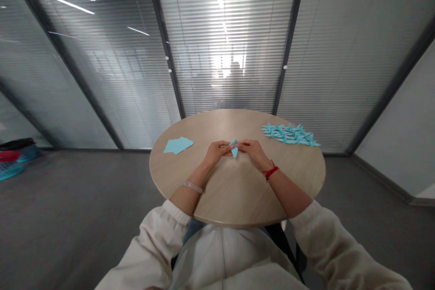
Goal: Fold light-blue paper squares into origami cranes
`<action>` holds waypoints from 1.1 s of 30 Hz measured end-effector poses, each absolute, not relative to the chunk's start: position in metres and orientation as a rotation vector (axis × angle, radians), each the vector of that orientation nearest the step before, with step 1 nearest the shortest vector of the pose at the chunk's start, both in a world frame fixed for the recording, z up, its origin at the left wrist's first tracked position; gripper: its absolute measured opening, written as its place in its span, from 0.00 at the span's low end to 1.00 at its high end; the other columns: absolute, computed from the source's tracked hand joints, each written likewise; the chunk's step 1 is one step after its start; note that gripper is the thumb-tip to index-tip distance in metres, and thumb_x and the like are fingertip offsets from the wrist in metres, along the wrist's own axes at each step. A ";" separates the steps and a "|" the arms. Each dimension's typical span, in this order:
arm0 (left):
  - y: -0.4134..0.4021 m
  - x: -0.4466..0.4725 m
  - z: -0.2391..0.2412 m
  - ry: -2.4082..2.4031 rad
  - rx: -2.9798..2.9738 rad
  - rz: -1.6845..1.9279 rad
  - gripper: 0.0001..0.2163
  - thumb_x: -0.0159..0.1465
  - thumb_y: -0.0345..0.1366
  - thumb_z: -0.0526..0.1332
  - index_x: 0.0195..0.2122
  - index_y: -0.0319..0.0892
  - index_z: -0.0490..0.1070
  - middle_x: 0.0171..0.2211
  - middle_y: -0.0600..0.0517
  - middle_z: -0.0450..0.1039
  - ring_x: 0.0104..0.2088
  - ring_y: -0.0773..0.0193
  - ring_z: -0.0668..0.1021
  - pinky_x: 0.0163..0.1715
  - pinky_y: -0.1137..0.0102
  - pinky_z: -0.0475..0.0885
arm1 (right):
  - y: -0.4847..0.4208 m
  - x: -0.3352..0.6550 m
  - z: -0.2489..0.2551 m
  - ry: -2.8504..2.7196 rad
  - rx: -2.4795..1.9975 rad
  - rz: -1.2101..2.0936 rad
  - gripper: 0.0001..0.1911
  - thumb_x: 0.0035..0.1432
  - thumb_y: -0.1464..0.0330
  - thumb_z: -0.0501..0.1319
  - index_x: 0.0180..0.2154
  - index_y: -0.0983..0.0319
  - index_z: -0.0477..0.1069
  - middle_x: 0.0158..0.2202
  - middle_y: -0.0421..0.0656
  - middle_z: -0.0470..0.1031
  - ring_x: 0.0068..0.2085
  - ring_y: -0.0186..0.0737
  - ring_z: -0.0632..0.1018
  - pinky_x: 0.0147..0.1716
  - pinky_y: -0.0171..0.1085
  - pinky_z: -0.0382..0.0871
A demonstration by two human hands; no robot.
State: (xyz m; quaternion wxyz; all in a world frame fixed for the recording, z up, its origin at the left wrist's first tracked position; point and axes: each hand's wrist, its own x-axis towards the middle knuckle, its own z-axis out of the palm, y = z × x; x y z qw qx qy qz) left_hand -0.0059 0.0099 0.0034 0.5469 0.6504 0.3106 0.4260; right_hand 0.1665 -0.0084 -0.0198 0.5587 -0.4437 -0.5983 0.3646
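A small folded piece of light blue paper (234,150) is held between both hands over the middle of the round wooden table (231,190). My left hand (218,150) pinches it from the left, fingers closed on its edge. From the other side my right hand (251,149) grips it too, thumb and fingers together. The paper narrows to a point at the bottom; its finer folds are too small to make out, and the fingers cover its sides.
Light blue paper sheets (178,145) lie overlapping at the table's left. Several folded blue paper cranes (288,134) stand in rows at the back right. Behind the table is a glass wall with blinds (227,90). Baskets (13,158) sit on the floor far left.
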 end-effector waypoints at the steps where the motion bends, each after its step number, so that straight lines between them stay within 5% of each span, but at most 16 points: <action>1: 0.010 -0.006 0.003 0.741 1.542 1.014 0.18 0.44 0.47 0.72 0.27 0.36 0.77 0.26 0.48 0.76 0.27 0.64 0.75 0.31 0.70 0.72 | -0.009 0.166 -0.020 -1.404 -1.048 0.866 0.18 0.45 0.55 0.66 0.29 0.65 0.78 0.24 0.41 0.74 0.27 0.34 0.70 0.29 0.34 0.64; 21: 0.017 -0.009 -0.009 0.784 1.364 1.061 0.18 0.43 0.45 0.73 0.28 0.36 0.77 0.29 0.46 0.77 0.29 0.63 0.77 0.36 0.65 0.73 | -0.005 0.166 -0.026 -1.270 -1.002 0.971 0.21 0.39 0.55 0.70 0.30 0.65 0.78 0.29 0.44 0.78 0.30 0.36 0.75 0.35 0.37 0.68; 28: 0.015 -0.007 -0.004 0.732 1.447 1.092 0.26 0.45 0.44 0.72 0.45 0.38 0.76 0.34 0.46 0.78 0.34 0.62 0.77 0.37 0.65 0.72 | -0.003 0.167 -0.027 -1.352 -1.030 0.908 0.18 0.43 0.56 0.67 0.29 0.65 0.77 0.27 0.44 0.77 0.29 0.36 0.74 0.32 0.36 0.66; 33: 0.016 -0.005 -0.004 0.693 1.557 1.087 0.19 0.47 0.48 0.70 0.31 0.37 0.79 0.30 0.48 0.77 0.31 0.63 0.76 0.36 0.68 0.71 | -0.002 0.165 -0.027 -1.396 -1.006 0.905 0.18 0.43 0.56 0.67 0.29 0.65 0.76 0.29 0.43 0.77 0.30 0.37 0.74 0.34 0.36 0.66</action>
